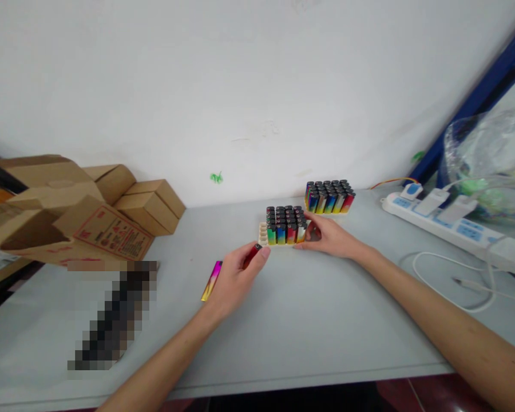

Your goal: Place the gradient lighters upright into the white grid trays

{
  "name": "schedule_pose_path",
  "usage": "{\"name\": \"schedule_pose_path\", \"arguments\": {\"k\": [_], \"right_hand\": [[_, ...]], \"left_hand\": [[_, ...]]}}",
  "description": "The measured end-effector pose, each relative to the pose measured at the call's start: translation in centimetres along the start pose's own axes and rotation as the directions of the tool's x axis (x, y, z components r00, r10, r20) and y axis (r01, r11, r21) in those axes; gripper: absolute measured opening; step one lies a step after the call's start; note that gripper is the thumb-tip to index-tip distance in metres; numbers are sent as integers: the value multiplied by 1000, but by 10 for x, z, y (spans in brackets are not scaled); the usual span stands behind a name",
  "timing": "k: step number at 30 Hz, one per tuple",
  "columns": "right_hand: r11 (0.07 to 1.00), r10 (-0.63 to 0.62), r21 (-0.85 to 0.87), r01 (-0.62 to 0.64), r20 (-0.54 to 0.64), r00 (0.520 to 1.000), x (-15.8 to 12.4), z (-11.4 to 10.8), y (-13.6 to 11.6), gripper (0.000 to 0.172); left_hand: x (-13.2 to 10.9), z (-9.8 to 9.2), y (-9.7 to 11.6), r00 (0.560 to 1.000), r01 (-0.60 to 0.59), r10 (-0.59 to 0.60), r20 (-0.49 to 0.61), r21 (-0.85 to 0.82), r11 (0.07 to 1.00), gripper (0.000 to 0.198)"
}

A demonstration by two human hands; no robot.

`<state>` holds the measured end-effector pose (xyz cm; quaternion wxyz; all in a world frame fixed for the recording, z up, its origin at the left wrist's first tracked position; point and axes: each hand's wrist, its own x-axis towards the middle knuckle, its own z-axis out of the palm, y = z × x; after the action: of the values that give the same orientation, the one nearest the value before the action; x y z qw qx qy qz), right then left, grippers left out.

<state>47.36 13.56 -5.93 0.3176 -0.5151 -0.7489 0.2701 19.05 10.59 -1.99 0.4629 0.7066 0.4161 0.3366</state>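
My left hand (pixel 240 274) is closed around a red lighter (pixel 251 255) with a black top, just in front of a pale tray (pixel 262 233). Upright lighters (pixel 285 224) in green, blue, red and whitish colours stand in that tray in rows, and the slots at its left end show no lighters. My right hand (pixel 326 233) grips the tray's right end, its thumb low at the front and its fingers against the right-hand lighters. Beside my left hand, a pink and yellow lighter (pixel 212 280) lies flat on the table.
A second block of upright lighters (pixel 329 197) stands behind, near the wall. Open cardboard boxes (pixel 107 229) fill the left side, with a pixelated dark object (pixel 115 320) before them. At right are a white power strip (pixel 455 229), a looped white cable (pixel 416 269) and clear plastic (pixel 484 154).
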Motion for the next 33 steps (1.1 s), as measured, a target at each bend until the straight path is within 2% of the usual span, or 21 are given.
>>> {"name": "schedule_pose_path", "arguments": {"k": [6, 17, 26, 33], "right_hand": [[1000, -2, -24, 2, -7, 1000, 0, 1, 3, 86], [999, 0, -33, 0, -3, 1000, 1, -1, -1, 84], [1000, -7, -6, 7, -9, 1000, 0, 0, 1, 86], [1000, -8, -12, 8, 2, 1000, 1, -1, 0, 85]], "left_hand": [[-4, -2, 0, 999, -7, 10, -43, 66, 998, 44], [-7, -2, 1, 998, 26, -15, -56, 198, 980, 37], [-10, 1, 4, 1000, 20, -17, -19, 171, 985, 33], [-7, -1, -1, 998, 10, -4, -69, 95, 995, 43]]}}
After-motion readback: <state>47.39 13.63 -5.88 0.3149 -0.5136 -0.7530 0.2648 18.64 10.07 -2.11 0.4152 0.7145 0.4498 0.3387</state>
